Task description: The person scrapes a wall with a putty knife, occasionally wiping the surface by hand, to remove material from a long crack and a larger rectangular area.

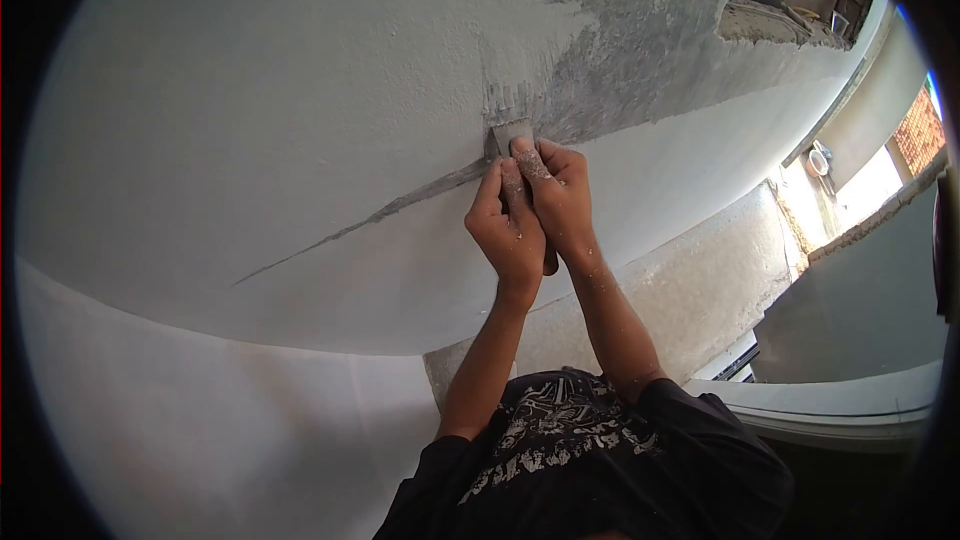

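Observation:
Both of my hands are raised together in front of me on one scraper [513, 129], whose flat blade meets the pale painted surface [330, 100]. My left hand [507, 230] is closed round the lower left of the tool, thumb pointing up. Against it, my right hand [563, 195] grips from the right, its dusty thumb pressed on the blade. Most of the handle is hidden by my fingers; a dark end shows below them. Around and right of the blade spreads a bare grey patch [640, 70], and a thin grey streak [380, 210] tapers to the lower left. White flecks dot my hands and forearms.
At the upper right, a rough-edged opening [790, 25] breaks the surface. Below it on the right are a bright gap to outdoors, a round white fitting [820, 159] and a brick wall [918, 130]. A white wall [200, 410] fills the lower left.

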`<state>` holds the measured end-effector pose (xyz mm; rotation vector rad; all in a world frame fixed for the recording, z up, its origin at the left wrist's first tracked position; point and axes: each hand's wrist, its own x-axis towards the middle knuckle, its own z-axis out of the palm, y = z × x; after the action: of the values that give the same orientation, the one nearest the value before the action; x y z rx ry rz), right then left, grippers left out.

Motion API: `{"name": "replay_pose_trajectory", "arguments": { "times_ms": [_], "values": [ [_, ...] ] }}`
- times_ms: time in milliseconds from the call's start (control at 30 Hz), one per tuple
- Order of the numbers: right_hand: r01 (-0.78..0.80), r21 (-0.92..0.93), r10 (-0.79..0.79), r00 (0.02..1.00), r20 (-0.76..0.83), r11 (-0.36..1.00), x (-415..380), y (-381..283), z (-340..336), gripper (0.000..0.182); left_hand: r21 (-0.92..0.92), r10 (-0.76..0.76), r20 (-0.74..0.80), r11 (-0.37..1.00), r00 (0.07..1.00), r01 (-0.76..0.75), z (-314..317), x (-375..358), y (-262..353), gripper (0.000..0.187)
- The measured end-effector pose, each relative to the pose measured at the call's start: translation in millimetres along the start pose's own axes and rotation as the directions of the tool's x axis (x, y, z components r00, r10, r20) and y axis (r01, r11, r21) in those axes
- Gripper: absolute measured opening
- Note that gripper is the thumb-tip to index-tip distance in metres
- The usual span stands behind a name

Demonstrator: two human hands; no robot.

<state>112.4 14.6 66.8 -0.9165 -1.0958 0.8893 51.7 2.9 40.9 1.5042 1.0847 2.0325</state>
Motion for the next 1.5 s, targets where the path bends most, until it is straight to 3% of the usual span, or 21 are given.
{"name": "replay_pose_trajectory", "arguments": {
  "times_ms": [100,200,300,400,433,533,667,800,833,933,967,1100,1233,1400,1500],
  "values": [
    [-0.028,0.035,0.027,0.999,0.021,0.999,1,-14,4,0.038,0.046,-0.105,0.081,0.994,0.991,0.102,-5,18,34,0.023],
    [-0.002,0.011,0.002,1.000,-0.007,1.000,1,1,2,0.039,0.034,-0.059,0.020,0.998,0.998,0.058,-3,4,14,0.030],
    [0.020,-0.025,-0.020,1.000,0.003,0.999,3,-2,3,0.039,0.041,0.004,-0.002,0.999,1.000,-0.004,-2,9,14,0.024],
    [-0.065,0.035,0.064,0.997,0.030,0.997,5,-35,6,0.039,-0.006,-0.093,0.067,0.996,0.993,0.094,-4,19,31,0.023],
    [0.001,-0.050,0.000,1.000,0.014,0.999,6,-20,4,0.038,0.052,-0.137,0.047,0.990,0.989,0.134,-5,15,24,0.023],
    [0.065,-0.022,-0.065,0.998,-0.018,0.998,0,1,5,0.039,0.047,0.010,-0.023,0.999,1.000,-0.008,0,6,15,0.024],
    [-0.072,0.068,0.070,0.997,0.034,0.995,7,-40,6,0.038,0.091,-0.111,0.068,0.990,0.991,0.105,-3,24,38,0.025],
    [0.057,-0.081,-0.058,0.998,-0.013,0.995,-1,1,2,0.039,0.038,-0.089,0.026,0.995,0.996,0.088,-3,4,16,0.026],
    [0.060,-0.049,-0.061,0.998,-0.024,0.997,2,-2,6,0.039,0.019,-0.039,-0.014,0.999,0.999,0.039,0,8,16,0.027],
    [-0.058,0.046,0.057,0.998,0.026,0.997,9,-48,9,0.038,0.051,-0.131,0.088,0.991,0.987,0.127,-4,31,43,0.025],
    [-0.026,0.060,0.024,1.000,0.019,0.998,11,-37,7,0.039,0.002,-0.141,0.068,0.990,0.988,0.141,-2,28,37,0.025],
    [0.080,-0.064,-0.085,0.994,-0.074,0.995,0,4,6,0.041,0.046,0.016,-0.036,0.999,0.999,-0.015,1,6,2,0.025],
    [-0.065,-0.046,0.068,0.996,0.062,0.997,11,-49,4,0.032,0.020,-0.115,0.062,0.993,0.991,0.113,-5,25,32,0.024],
    [0.074,-0.034,-0.075,0.997,-0.037,0.997,10,-13,9,0.041,0.020,0.008,-0.035,1.000,0.999,-0.007,2,9,7,0.028],
    [0.012,-0.001,-0.012,1.000,-0.012,1.000,8,-47,17,0.041,-0.016,-0.126,0.060,0.992,0.990,0.128,-4,38,39,0.027]
  ]
}}
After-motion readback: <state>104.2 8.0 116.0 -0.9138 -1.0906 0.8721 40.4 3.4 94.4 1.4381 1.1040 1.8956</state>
